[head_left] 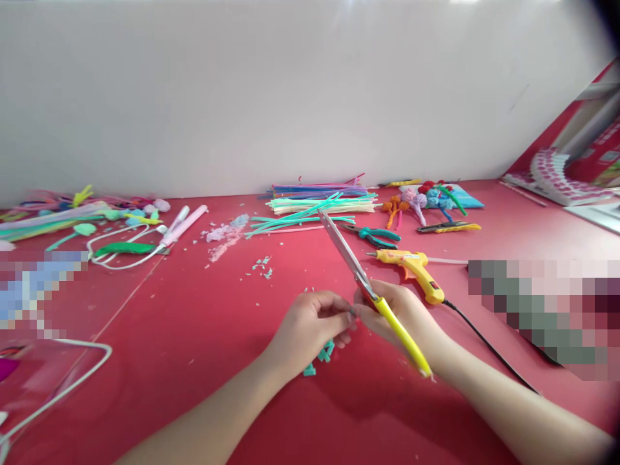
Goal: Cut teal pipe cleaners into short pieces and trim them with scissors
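My right hand [400, 316] is closed around a pair of scissors [346, 248] with a yellow handle, the blades pointing up and away to the left. Close against it, my left hand [312, 326] pinches a small dark teal piece [352, 311] between thumb and fingertips; most of that piece is hidden. The fingers of both hands nearly meet there. Below my left hand, several short cut teal pieces [327, 351] lie on the red table [368, 426]. Small teal clippings [264, 265] are scattered farther off.
Pipe cleaners [320, 205] lie bundled at the back. Teal-handled pliers [378, 236] and a yellow glue gun [411, 268] are at right, near fuzzy flowers [416, 200]. Leftward are a pink corded tool [184, 225], a green strip [126, 248] and a white cable [72, 381].
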### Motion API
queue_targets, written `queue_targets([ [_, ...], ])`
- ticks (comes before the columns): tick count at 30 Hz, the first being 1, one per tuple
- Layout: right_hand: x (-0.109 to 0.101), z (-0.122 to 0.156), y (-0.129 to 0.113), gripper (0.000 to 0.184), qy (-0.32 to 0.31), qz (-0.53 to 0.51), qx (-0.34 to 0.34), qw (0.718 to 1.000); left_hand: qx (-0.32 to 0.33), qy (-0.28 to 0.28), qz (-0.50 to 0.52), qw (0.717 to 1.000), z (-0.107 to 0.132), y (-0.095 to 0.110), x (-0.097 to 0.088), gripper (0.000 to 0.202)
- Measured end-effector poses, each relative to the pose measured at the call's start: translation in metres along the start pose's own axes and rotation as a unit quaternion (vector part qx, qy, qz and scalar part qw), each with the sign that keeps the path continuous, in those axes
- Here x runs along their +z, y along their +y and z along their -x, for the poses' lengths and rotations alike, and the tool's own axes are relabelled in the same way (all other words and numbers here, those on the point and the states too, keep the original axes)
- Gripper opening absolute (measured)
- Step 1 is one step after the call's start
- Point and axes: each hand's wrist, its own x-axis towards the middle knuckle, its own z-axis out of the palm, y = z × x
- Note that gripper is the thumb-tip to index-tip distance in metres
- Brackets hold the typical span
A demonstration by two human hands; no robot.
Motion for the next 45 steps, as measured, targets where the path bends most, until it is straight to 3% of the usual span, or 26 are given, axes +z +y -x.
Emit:
queue_targets([
  [6, -0.002, 0.002, 0.006, 0.028, 0.065, 0.243, -0.021, 0.968, 0.085, 0.129, 0.129, 0.980, -0.004, 0.003, -0.015, 0.008],
  [10, 0.005, 0.004, 0.011, 0.029, 0.056, 0.315, -0.026, 0.947, 0.117, 0.177, 0.184, 0.960, -0.005, 0.004, -0.022, 0.006],
  [31, 0.011, 0.004, 0.021, 0.031, 0.072, 0.386, -0.061, 0.918, 0.142, 0.172, 0.207, 0.953, -0.002, 0.007, -0.024, 0.009],
  [35, 0.007, 0.002, 0.021, 0.033, 0.075, 0.346, -0.036, 0.934, 0.130, 0.178, 0.164, 0.962, -0.002, 0.008, -0.024, 0.008],
  [38, 0.003, -0.002, 0.017, 0.031, 0.089, 0.282, 0.004, 0.955, 0.104, 0.164, 0.043, 0.980, -0.002, 0.007, -0.020, 0.009],
  [42, 0.002, -0.006, 0.010, 0.022, 0.059, 0.127, 0.017, 0.990, 0.109, 0.107, -0.132, 0.979, -0.001, 0.001, -0.010, 0.008],
  [45, 0.003, -0.004, 0.006, 0.018, 0.029, 0.018, 0.016, 0.999, 0.109, 0.057, -0.213, 0.969, 0.000, -0.003, -0.002, 0.010],
])
